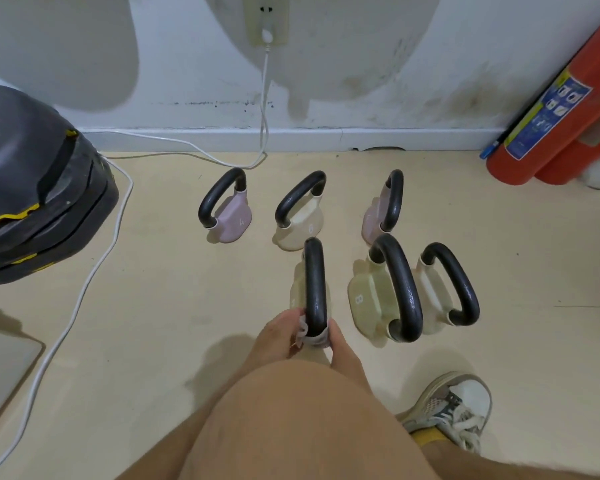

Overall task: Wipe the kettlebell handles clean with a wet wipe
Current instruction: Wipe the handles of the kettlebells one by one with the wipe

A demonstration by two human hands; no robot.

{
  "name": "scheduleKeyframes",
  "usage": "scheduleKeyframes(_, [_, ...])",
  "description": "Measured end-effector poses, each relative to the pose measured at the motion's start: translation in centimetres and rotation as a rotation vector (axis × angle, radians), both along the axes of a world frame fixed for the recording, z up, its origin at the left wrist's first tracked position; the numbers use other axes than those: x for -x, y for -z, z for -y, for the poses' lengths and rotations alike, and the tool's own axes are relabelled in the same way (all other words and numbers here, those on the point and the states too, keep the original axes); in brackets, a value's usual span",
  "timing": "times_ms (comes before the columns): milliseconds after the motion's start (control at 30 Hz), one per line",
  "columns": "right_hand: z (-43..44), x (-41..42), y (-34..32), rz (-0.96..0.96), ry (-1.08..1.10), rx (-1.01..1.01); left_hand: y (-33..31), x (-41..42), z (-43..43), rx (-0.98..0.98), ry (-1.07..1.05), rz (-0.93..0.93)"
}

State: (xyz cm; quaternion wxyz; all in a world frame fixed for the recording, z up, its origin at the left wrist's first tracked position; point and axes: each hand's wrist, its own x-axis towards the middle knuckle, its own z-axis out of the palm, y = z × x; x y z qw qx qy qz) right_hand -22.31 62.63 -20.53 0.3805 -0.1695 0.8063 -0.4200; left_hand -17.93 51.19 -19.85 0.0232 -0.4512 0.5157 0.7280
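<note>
Hand: our left hand (pixel 290 341) pinches the wet wipe (pixel 305 333).
Place: wipe wraps the near end of the front kettlebell handle (pixel 315 282), on the floor.
Advice: we should slide it along the whole arch, pressing firmly.

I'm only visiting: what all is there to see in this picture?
kettlebells: six, two lilac, four cream or khaki, black handles, floor, two rows
wet wipe: one, white, round the front-left handle's near end
weight plates: stack, black and yellow, left
cable: one, white, wall socket to floor
fire extinguisher: one, red, against wall, right
shoe: one, white-grey, lower right
knee: one, bare, bottom centre
hand: one, seemingly left, pinching the wipe
</note>
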Motion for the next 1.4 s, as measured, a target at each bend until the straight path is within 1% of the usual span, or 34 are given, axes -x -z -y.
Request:
scheduleKeyframes(133, [1.0, 0.4, 0.4, -0.035, 0.027, -0.036, 0.2, 2.2, 0.1, -0.008, 0.019, 0.024])
scheduleKeyframes(233, [1.1, 1.0, 0.7, -0.060, 0.063, -0.049, 0.2, 1.8, 0.1, 0.015, 0.015, -0.014])
scheduleKeyframes(267, [1.2, 1.5, 0.4, -0.088, 0.048, -0.063, 0.2, 1.4, 0.2, 0.012, -0.002, -0.043])
scheduleKeyframes(333, [1.7, 2.5, -0.1, -0.136, 0.030, -0.076, 0.0, 0.6, 0.5, -0.058, -0.081, -0.103])
scheduleKeyframes(400, [2.4, 3.3, -0.5, -0.182, 0.060, -0.065, -0.3, 0.0, 0.8, -0.127, -0.144, -0.157])
scheduleKeyframes(500, [3.6, 4.1, -0.6, -0.216, 0.137, -0.058, -0.4, -0.3, 1.0, -0.124, -0.172, -0.138])
scheduleKeyframes(567, [4.3, 4.3, -0.5, -0.142, 0.187, -0.035, -0.5, -0.4, 1.1, -0.099, -0.141, -0.132])
scheduleKeyframes(633, [4.6, 4.3, 0.0, -0.029, 0.216, -0.011, -0.8, -0.4, 0.9, -0.069, -0.084, -0.150])
scheduleKeyframes(767, [3.6, 3.4, 0.8, 0.089, 0.208, 0.068, -0.6, -0.1, 0.0, 0.081, -0.018, -0.118])
scheduleKeyframes(833, [2.4, 2.1, 1.0, 0.083, 0.180, 0.086, -0.2, 0.2, -0.5, 0.099, -0.050, -0.097])
scheduleKeyframes(900, [1.5, 1.1, 1.6, 0.016, 0.158, 0.086, 0.3, 0.4, -0.9, 0.090, -0.100, -0.100])
scheduleKeyframes(933, [1.3, 1.0, 1.8, 0.013, 0.148, 0.073, 0.4, 0.6, -1.0, 0.080, -0.129, -0.103])
scheduleKeyframes(967, [1.3, 1.3, 1.7, 0.036, 0.145, 0.061, 0.5, 0.6, -1.1, 0.071, -0.156, -0.110])
scheduleKeyframes(1000, [1.5, 1.9, 1.3, 0.100, 0.146, 0.069, 0.4, 0.5, -1.1, 0.071, -0.180, -0.109])
scheduleKeyframes(1067, [1.9, 3.2, 0.0, 0.267, 0.161, 0.162, 0.1, 0.3, -0.7, 0.100, -0.229, -0.097])
scheduleKeyframes(1100, [2.1, 3.8, -0.7, 0.317, 0.160, 0.198, -0.1, 0.0, -0.3, 0.116, -0.254, -0.088])
scheduleKeyframes(1167, [2.4, 4.6, -2.1, 0.342, 0.137, 0.212, -1.4, -0.7, 0.3, 0.137, -0.271, -0.100])
scheduleKeyframes(1233, [2.8, 5.0, -3.0, 0.294, 0.095, 0.197, -3.3, -1.2, 0.8, 0.169, -0.243, -0.139])
scheduleKeyframes(1300, [2.9, 5.1, -3.9, 0.190, 0.029, 0.156, -5.5, -1.3, 1.3, 0.188, -0.206, -0.198])
scheduleKeyframes(1367, [2.8, 5.2, -5.2, 0.091, -0.087, 0.132, -7.6, -1.1, 2.1, 0.167, -0.164, -0.267])
scheduleKeyframes(1400, [2.7, 5.3, -5.8, 0.079, -0.142, 0.144, -8.5, -0.9, 2.5, 0.142, -0.147, -0.296])
